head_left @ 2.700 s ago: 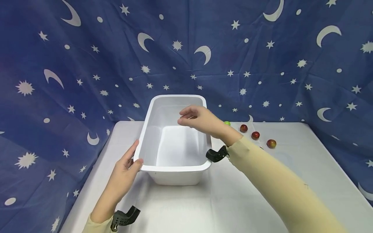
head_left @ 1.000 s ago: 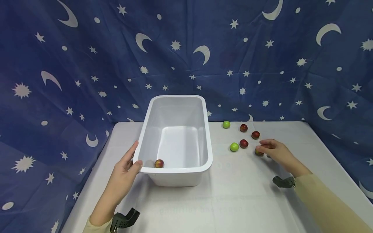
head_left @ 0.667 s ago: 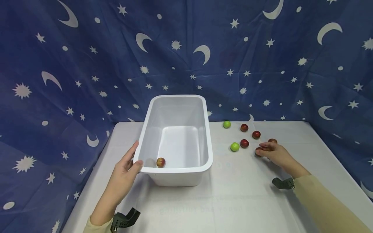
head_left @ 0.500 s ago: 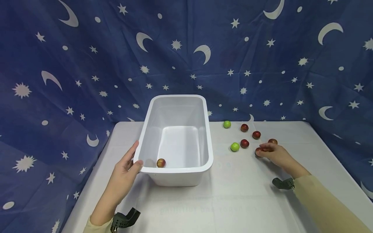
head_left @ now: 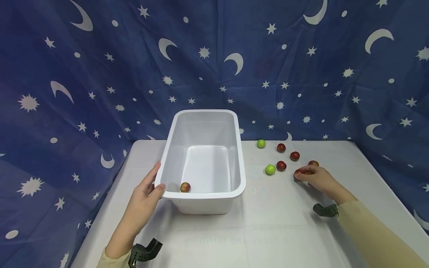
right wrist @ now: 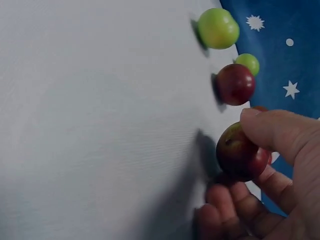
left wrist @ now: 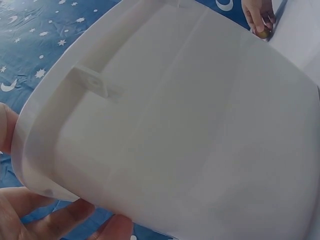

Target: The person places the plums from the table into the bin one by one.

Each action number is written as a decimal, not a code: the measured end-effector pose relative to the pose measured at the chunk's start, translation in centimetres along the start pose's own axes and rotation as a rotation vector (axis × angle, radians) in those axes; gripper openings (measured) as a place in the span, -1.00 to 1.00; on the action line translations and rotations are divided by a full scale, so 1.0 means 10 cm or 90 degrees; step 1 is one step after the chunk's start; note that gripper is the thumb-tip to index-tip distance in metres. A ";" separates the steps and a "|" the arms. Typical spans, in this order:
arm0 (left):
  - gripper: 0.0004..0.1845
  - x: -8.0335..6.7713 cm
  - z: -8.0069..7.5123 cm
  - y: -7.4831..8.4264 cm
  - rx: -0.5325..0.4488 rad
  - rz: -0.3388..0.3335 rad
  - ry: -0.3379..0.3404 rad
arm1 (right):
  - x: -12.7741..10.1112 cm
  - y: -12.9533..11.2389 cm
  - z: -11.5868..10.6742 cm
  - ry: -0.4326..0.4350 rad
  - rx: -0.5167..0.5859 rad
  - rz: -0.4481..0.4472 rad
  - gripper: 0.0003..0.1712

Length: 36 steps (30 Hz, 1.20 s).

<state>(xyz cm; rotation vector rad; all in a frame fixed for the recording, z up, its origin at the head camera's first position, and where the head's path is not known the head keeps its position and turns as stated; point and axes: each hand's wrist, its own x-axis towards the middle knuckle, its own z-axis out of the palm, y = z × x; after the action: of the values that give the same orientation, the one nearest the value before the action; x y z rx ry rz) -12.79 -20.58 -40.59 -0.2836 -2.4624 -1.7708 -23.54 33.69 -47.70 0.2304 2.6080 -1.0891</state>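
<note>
Pinching a small red fruit [right wrist: 241,158] between thumb and curled fingertips, the person's right hand [head_left: 318,179] is closing on it where it is sitting on the white tablecloth [head_left: 268,230], at the near right end of the scattered fruit. From where I am standing, the hold is looking light, so the fingers are wanting to wrap a little further under the fruit before it is coming up, since something this round and smooth is probably rolling out easily. The left hand [head_left: 145,196] is gripping the near left corner of the white plastic tub [head_left: 204,196], thumb over the rim and fingers beneath, and that is steadying it well. One red-and-yellow fruit [head_left: 185,187] is lying inside, against the near wall. Close by the right hand are a green fruit [head_left: 270,169] and a dark red fruit [head_left: 281,165], so a lift straight upward is likely sparing them a knock.
</note>
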 end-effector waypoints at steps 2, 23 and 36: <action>-0.36 0.00 0.00 0.00 0.004 -0.002 0.001 | 0.00 -0.03 -0.02 -0.002 0.004 0.000 -0.20; -0.37 -0.01 0.00 0.01 -0.006 0.003 -0.004 | -0.40 -1.23 -0.08 -0.004 0.111 -0.180 -0.26; -0.37 0.00 0.01 0.01 -0.008 0.009 -0.003 | -0.50 -2.08 0.04 -0.020 0.112 -0.291 -0.41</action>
<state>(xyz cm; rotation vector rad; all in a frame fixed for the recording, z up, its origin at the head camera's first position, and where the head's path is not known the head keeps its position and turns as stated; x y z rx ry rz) -12.74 -20.51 -40.53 -0.3057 -2.4474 -1.7816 -24.15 18.67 -32.43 -0.3625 2.6027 -1.4552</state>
